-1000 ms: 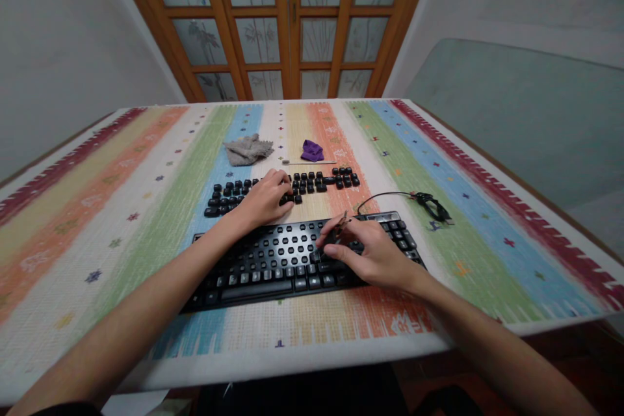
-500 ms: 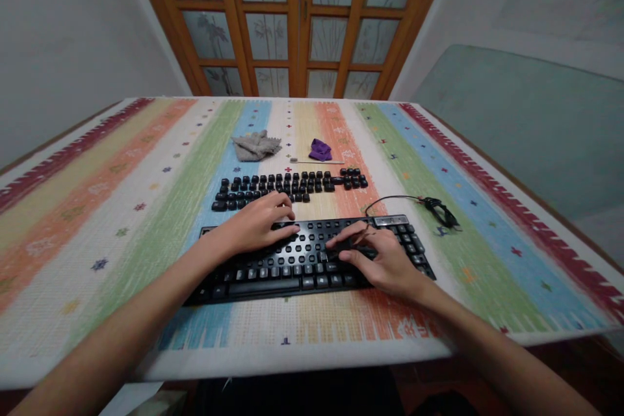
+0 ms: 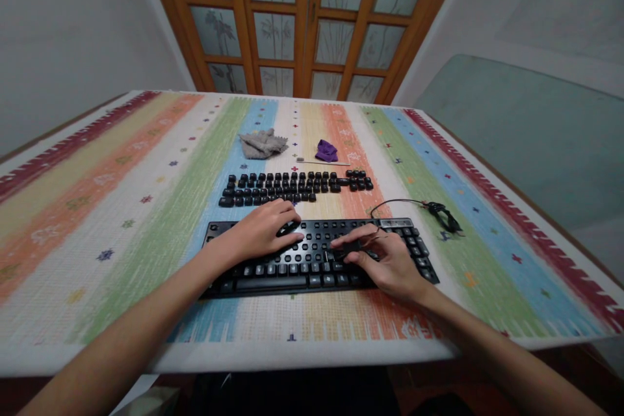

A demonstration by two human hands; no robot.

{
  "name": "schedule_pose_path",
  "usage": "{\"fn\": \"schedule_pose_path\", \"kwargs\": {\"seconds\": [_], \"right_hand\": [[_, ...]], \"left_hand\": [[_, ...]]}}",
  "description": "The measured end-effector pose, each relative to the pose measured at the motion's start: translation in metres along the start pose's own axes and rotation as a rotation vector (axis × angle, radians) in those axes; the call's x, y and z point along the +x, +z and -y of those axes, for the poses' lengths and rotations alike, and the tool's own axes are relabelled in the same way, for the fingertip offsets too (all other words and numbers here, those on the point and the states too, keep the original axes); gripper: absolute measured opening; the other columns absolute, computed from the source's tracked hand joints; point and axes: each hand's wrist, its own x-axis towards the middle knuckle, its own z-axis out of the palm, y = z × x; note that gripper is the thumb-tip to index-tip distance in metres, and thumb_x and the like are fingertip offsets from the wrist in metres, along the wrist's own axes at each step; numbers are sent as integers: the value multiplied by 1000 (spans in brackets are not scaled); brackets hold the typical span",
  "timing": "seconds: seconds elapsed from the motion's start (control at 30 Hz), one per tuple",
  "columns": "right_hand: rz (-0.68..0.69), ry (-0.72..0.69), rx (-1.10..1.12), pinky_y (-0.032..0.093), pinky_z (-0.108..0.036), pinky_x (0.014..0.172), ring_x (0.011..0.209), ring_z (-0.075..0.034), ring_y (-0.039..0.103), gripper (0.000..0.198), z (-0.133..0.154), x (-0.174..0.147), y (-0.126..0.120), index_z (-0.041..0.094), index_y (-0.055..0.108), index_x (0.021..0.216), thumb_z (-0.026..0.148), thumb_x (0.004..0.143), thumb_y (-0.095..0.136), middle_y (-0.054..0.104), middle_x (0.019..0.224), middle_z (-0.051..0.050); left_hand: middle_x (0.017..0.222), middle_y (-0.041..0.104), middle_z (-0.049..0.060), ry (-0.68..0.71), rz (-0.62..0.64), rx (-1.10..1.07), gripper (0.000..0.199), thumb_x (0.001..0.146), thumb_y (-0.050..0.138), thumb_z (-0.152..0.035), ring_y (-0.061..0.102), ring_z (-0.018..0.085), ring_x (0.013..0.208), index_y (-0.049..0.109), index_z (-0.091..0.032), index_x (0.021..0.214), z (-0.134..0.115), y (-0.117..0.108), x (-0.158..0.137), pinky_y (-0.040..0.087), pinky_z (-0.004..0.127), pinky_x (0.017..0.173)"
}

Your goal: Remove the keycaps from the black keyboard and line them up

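Observation:
A black keyboard (image 3: 277,282) lies flat before me, with many keycaps off its upper rows and bare switch stems showing. My left hand (image 3: 268,227) rests on its upper left part, thumb stretched out and fingers loosely bent, partly hidden. Over the right-middle part, my right hand (image 3: 385,260) is closed, thumb and fingers pinched around a small black object that I cannot make out. A thin wire-like line shows by those fingers. Behind the keyboard, loose black keycaps (image 3: 277,183) stand in rows on the cloth.
A crumpled grey cloth (image 3: 263,144) and a purple cloth (image 3: 326,151) lie farther back. Between them and the keycaps is a thin brush (image 3: 322,162). The keyboard's bundled cable (image 3: 442,217) sits at the right, on a striped tablecloth (image 3: 146,234).
The view has shifted slightly, moving the scene a little to the right. Both hands keep nearly the same places on the keyboard.

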Motion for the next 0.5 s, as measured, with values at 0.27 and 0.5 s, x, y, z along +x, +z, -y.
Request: {"fn": "schedule_pose_path", "kwargs": {"seconds": [0.27,0.5], "right_hand": [[39,-47,-102,59,-30,70,77,-17,74,12,13,4,7,21,70,99,17,90,63,78,95,-4],[182,-80,-293,54,-33,70,76,-21,71,6,26,18,10,18,61,96,20,95,56,75,90,-8]], "left_hand": [[104,65,10,26,-40,10,25,97,57,-38,61,23,98,64,-16,105,1,2,0,50,37,88],[104,66,10,30,-37,42,24,97,56,-37,60,23,97,64,-16,105,-2,2,0,49,36,87]]}}
